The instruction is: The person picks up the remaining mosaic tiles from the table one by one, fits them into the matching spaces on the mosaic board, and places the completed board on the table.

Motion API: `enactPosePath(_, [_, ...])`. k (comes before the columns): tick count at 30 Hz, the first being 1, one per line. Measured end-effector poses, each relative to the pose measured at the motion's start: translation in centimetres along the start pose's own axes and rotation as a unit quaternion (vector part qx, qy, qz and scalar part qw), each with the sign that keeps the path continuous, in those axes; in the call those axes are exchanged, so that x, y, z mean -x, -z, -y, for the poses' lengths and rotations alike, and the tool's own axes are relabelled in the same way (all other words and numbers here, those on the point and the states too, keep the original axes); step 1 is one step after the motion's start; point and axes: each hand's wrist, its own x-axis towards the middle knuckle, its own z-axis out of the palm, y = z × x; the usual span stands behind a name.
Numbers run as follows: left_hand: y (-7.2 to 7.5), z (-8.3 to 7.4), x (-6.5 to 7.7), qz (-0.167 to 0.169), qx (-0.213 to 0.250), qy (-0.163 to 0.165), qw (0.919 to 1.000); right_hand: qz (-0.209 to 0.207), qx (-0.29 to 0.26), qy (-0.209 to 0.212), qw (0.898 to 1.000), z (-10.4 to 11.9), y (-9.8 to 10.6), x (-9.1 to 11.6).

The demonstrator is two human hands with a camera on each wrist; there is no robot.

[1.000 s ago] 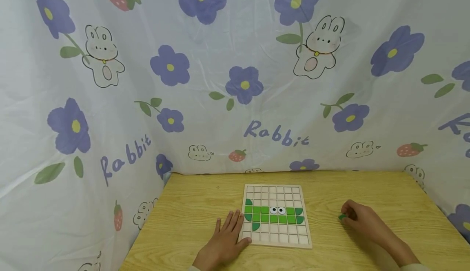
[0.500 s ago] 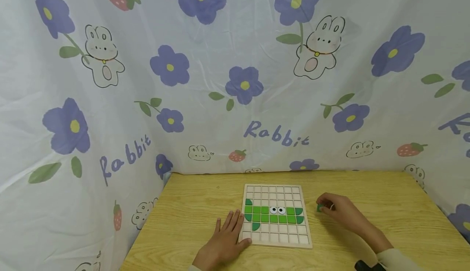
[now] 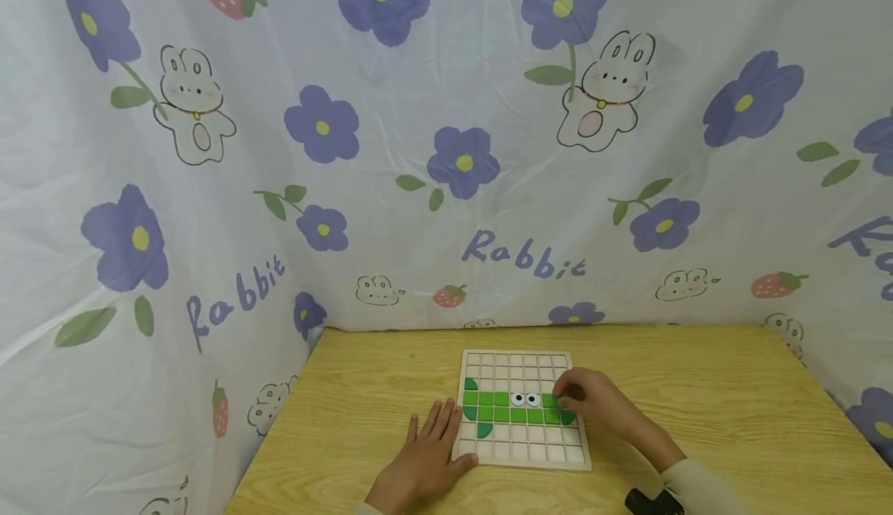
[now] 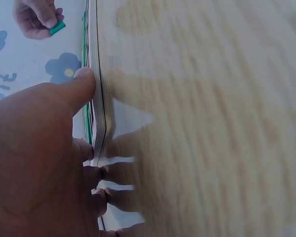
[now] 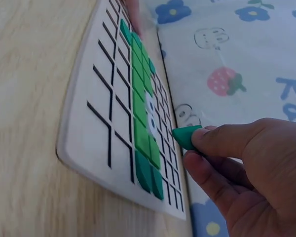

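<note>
A square wooden grid board lies on the table. Light green square tiles form two rows across it, with dark green quarter-round tiles around their ends. Two round eye tiles sit in the upper row. My left hand rests palm down, fingers straight, along the board's left edge, its thumb by the lower left corner. Over the board's right side, my right hand pinches a dark green tile between thumb and fingertips, held up off the board in the right wrist view.
The wooden table meets a hanging white cloth printed with rabbits, flowers and strawberries at the back and sides. A black object shows by the right sleeve.
My right hand has moved left with the pinched green tile, from the table right of the board to over the board's right side. My left hand stays in place.
</note>
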Motion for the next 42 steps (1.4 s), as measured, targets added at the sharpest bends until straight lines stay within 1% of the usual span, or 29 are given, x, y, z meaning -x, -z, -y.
enactPosePath(4, [0.0, -0.1, 0.0, 0.005, -0.007, 0.003, 1.0000, 0.013, -0.018, 0.004, 1.000, 0.1, -1.6, -0.5])
enactPosePath(7, [0.1, -0.3, 0.0, 0.002, -0.016, 0.003, 0.9999, 0.021, -0.038, 0.005, 0.999, 0.3, -2.7, -0.7])
enactPosePath(12, [0.4, -0.9, 0.2, -0.008, -0.035, 0.008, 0.9993, 0.043, -0.063, -0.008, 0.997, 0.7, -3.9, -0.8])
enactPosePath(14, [0.3, -0.7, 0.1, -0.008, -0.025, 0.007, 0.9996, 0.042, -0.055, -0.011, 0.997, 0.9, -4.2, -0.8])
enactPosePath(20, [0.3, -0.7, 0.2, -0.007, -0.028, 0.006, 0.9996, 0.022, -0.009, -0.003, 1.000, 1.4, -4.5, -0.6])
enactPosePath(25, [0.0, -0.3, 0.2, -0.016, -0.013, -0.006, 0.9998, 0.022, -0.002, -0.009, 1.000, 1.4, -4.5, -0.5])
enactPosePath(28, [-0.1, -0.4, 0.2, -0.016, -0.023, 0.001, 0.9996, 0.025, -0.004, -0.011, 1.000, 1.4, -4.5, -0.4])
enactPosePath(34, [0.1, -0.9, 0.3, -0.014, -0.042, 0.010, 0.9990, 0.023, 0.005, -0.003, 1.000, 1.5, -4.6, -0.2])
enactPosePath(42, [0.1, -0.9, 0.2, -0.006, -0.033, 0.014, 0.9993, 0.012, 0.047, -0.008, 0.999, 1.7, -5.1, -0.2])
